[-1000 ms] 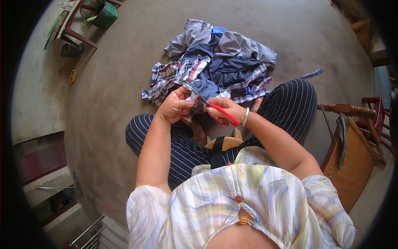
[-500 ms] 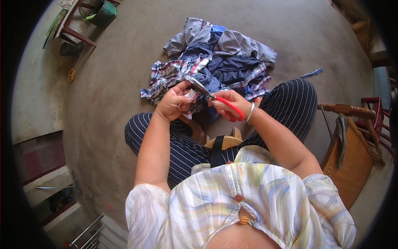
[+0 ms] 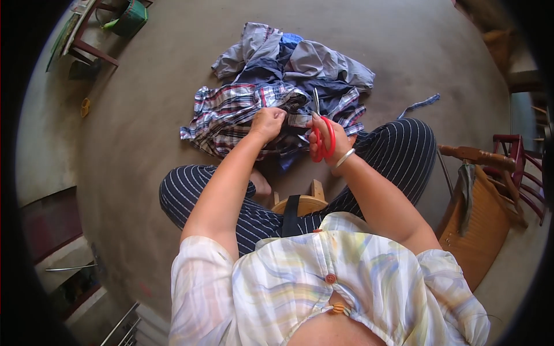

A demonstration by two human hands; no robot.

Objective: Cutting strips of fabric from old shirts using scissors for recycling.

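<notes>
My left hand (image 3: pixel 268 123) is closed, pinching the edge of a red, white and navy plaid shirt (image 3: pixel 228 109). A narrow band of the plaid cloth stretches from it toward my right hand (image 3: pixel 339 139). That hand is wrapped round red-handled scissors (image 3: pixel 330 136), whose metal blades point up and away from me. Its fingertips also seem to pinch the end of the band, though the grip there is partly hidden. Beneath and beyond the plaid, a heap of grey and navy garments (image 3: pixel 329 60) lies on the floor.
A cut blue strip of cloth (image 3: pixel 418 105) lies right of the heap. My striped knees flank the work, with a low wooden stool (image 3: pixel 300 205) between them. A wooden chair (image 3: pixel 476 219) stands at right; a green basket (image 3: pixel 130 18) is far left.
The scissors have swung from pointing left at my left hand to pointing away from me. My left hand has turned over, and the plaid cloth is now spread wider between my hands.
</notes>
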